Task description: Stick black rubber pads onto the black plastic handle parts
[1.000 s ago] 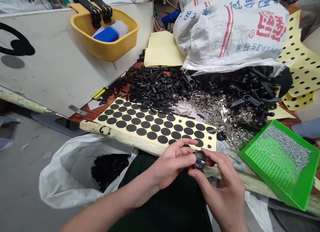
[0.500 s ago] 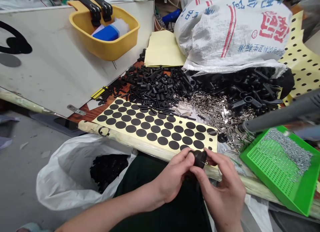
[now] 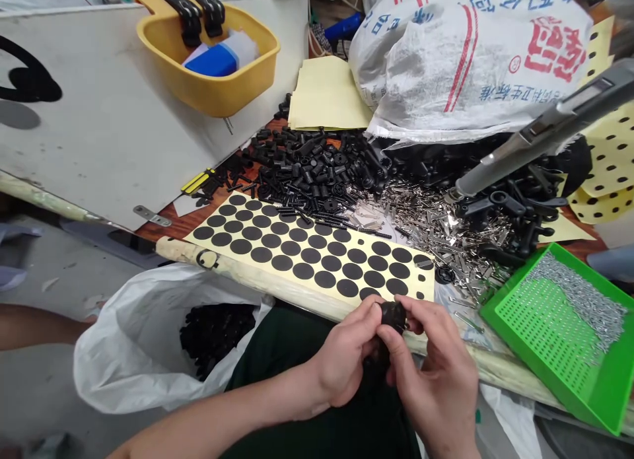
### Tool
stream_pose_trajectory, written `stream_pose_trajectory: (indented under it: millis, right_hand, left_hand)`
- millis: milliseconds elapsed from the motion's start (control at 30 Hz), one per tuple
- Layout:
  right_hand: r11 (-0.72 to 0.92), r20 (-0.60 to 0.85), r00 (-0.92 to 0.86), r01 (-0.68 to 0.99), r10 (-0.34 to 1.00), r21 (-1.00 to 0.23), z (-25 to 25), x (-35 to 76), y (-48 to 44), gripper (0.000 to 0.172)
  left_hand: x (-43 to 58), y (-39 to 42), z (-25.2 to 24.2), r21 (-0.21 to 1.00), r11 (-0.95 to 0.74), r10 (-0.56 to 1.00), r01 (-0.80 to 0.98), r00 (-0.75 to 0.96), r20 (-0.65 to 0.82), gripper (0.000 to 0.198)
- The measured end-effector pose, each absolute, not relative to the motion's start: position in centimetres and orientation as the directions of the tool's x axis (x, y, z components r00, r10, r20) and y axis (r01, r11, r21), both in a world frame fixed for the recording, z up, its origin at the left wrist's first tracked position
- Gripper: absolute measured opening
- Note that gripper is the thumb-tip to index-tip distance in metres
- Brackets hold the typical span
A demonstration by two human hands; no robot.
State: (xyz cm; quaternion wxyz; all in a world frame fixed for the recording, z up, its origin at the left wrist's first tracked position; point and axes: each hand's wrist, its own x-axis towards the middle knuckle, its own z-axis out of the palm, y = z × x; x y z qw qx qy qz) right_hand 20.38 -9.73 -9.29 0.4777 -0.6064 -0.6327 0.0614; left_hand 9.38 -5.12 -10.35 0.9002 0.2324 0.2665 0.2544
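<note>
Between my hands is a small black plastic part (image 3: 393, 315), rounded, with a bit of metal at its right side. My left hand (image 3: 347, 350) pinches it from the left, thumb on top. From the right, my right hand (image 3: 433, 366) grips the same part with thumb and fingers; its lower portion is hidden. Just beyond my fingers lies a pale yellow sheet (image 3: 292, 277) of round black stickers. Behind it spreads a heap of small black plastic parts (image 3: 317, 175), beside a pile of small metal pieces (image 3: 436, 228).
A green basket (image 3: 555, 380) of small screws stands at right. A grey powered tool (image 3: 535, 135) hangs over the metal pile. A white sack (image 3: 119, 360) holding black parts is at lower left. A yellow bin (image 3: 218, 96) hangs on the white panel (image 3: 99, 129). Another person's arm (image 3: 39, 327) shows at left.
The grey tool has swung up and to the left. Another person's arm has come into view at left. My hands still hold the black part, with slight finger movement.
</note>
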Motion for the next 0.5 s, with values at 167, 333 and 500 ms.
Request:
stream_pose_trajectory:
  millis: [167, 333, 500]
  right_hand:
    - [0.319, 0.529, 0.068, 0.73, 0.846, -0.604, -8.7, 21.0, -9.5, 0.02]
    - [0.436, 0.51, -0.119, 0.702, 0.852, -0.564, -8.5, 22.3, -9.5, 0.029]
    - [0.535, 0.468, -0.3, 0.66, 0.831, -0.527, -8.5, 23.3, -9.4, 0.036]
  left_hand:
    - [8.8, -4.7, -10.6, 0.556, 0.785, 0.52, -0.275, 0.779, -0.349, 0.046]
    - [8.0, -4.1, -10.7, 0.587, 0.792, 0.414, -0.166, 0.853, -0.318, 0.035]
    - [7.5, -3.5, -10.7, 0.524, 0.849, 0.283, -0.068, 0.896, -0.341, 0.032]
